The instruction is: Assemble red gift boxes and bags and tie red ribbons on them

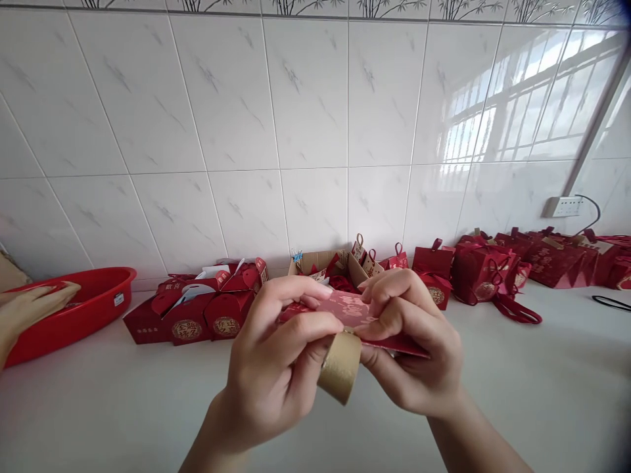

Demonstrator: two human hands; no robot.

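Both hands are raised above the counter, around a red patterned gift box [345, 307] that is pressed fairly flat. A gold strap loop [341, 368] hangs from its near edge, between the hands. My left hand [279, 361] is closed, its fingers pinching the left side of the box beside the gold loop. On the right side, my right hand [419, 335] is closed on the same box, with the thumb underneath and bent fingers on top. The fingers hide much of the box.
Another person's hand [46, 305] reaches into a red basin [93, 318] at the left. Red gift boxes [197, 309] stand beside it. Behind my hands is an open cardboard box [315, 259] with small tagged bags. Several red gift bags [486, 272] line the wall at right, below a socket [564, 206].
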